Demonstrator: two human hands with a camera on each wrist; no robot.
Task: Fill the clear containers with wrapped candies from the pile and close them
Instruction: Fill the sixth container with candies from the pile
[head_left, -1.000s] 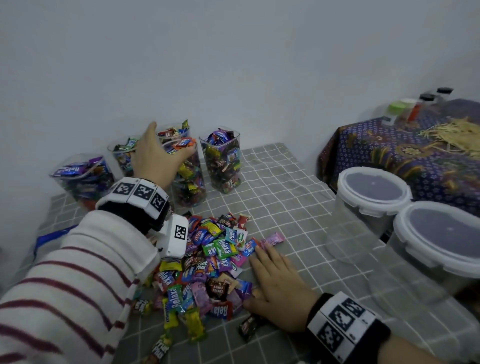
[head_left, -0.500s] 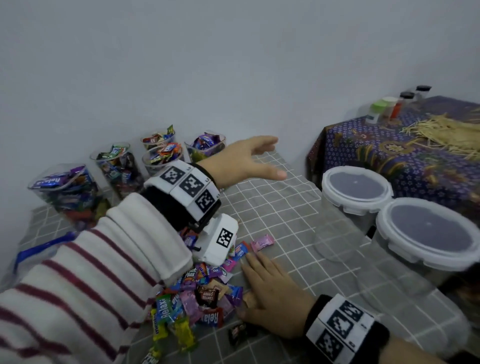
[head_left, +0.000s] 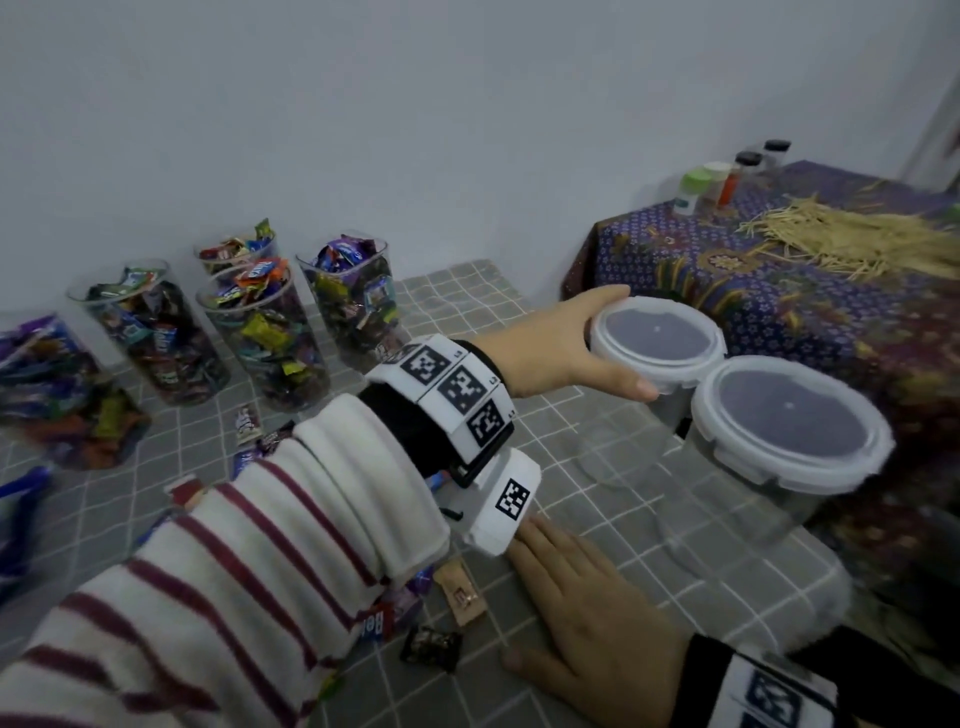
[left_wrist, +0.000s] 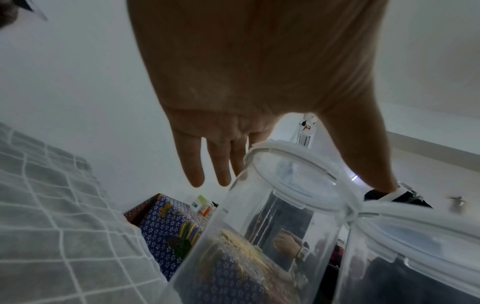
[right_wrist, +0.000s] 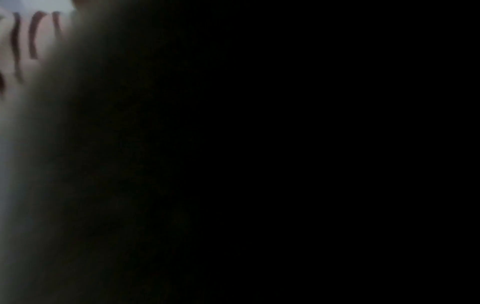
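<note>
Fingers: on my left hand (head_left: 550, 343) the fingers (left_wrist: 192, 164) are spread wide and nearly straight around the lid (head_left: 655, 332) of the far jar (head_left: 655, 345); the thumb (head_left: 618, 384) lies along the lid's near edge, the fingers reach round its far side.
Grip: I cannot tell from the wrist view whether the fingers press the jar or just stand beside it.
Right hand: my right hand (head_left: 582, 623) lies flat, fingers straight and relaxed, palm down on the grey checked cloth (head_left: 597, 447) at lower centre of the head view; it holds nothing.
Right wrist view: almost all dark, only a blurred striped sleeve (right_wrist: 28, 37) in the upper left corner.
Jars: two clear, lidded jars stand at centre right; the near jar (head_left: 784, 421) sits just beside the far one, rims touching or nearly so.
Candies: what I can see of the pile (head_left: 415, 613) shows at lower centre, mostly hidden under my left sleeve (head_left: 234, 571), just left of my right hand.
Filled cups: five open clear cups (head_left: 260, 332) packed with wrapped candies stand at the left, near the wall.
Side table: upper right, a patterned purple cloth (head_left: 769, 291) with a heap of pale sticks (head_left: 852, 239) and small bottles (head_left: 727, 176).
</note>
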